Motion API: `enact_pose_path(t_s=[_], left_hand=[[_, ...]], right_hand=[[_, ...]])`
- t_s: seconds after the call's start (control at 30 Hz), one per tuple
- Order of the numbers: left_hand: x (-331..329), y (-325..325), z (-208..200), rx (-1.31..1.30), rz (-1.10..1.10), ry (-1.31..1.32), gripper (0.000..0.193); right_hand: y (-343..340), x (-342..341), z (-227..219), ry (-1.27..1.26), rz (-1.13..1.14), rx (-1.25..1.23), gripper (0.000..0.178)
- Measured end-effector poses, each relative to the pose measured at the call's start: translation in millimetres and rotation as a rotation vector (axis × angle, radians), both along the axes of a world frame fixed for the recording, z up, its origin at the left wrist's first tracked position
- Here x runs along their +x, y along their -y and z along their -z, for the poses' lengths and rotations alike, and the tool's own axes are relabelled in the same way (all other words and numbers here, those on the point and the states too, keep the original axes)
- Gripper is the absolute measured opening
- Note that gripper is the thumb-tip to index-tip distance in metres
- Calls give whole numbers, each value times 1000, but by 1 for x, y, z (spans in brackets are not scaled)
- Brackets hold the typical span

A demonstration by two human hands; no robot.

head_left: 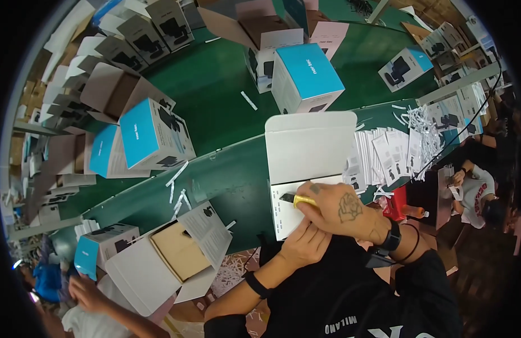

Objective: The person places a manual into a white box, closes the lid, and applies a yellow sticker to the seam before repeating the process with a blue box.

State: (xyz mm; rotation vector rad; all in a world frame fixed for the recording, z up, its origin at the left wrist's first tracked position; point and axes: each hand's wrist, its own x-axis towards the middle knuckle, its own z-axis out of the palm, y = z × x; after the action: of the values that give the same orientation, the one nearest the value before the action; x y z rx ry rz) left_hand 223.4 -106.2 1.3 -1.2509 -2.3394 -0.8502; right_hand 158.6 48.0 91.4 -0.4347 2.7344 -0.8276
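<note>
Black shirt [356, 281] close, R hand [339, 205] gripping yellow cutter [303, 201] over white box [311, 146], flap up, nr table [241, 188] edge. L hand [305, 243] curled, can't tell on what. Table gap, then open box [139, 276] w/ tan card [184, 253].

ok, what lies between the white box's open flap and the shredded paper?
In the head view, a fanned-out spread of white printed sheets lies between the flap and the shredded paper.
</note>
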Motion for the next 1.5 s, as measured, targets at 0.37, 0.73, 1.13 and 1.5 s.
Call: enact_pose_path(t_s=[0.37, 0.73, 1.13, 1.5], left_hand=[[-2, -7, 12, 91, 1, 30, 16], [5, -2, 32, -173, 6, 8, 27], [-31, -19, -34, -52, 5, 161, 32], [-48, 18, -36, 1005, 190, 1614, 41]], right_hand=[[21, -3, 24, 104, 69, -293, 28], [25, -5, 20, -41, -50, -540, 28], [-66, -85, -46, 116, 665, -981, 45], [-51, 59, -82, -133, 321, -67, 28]])
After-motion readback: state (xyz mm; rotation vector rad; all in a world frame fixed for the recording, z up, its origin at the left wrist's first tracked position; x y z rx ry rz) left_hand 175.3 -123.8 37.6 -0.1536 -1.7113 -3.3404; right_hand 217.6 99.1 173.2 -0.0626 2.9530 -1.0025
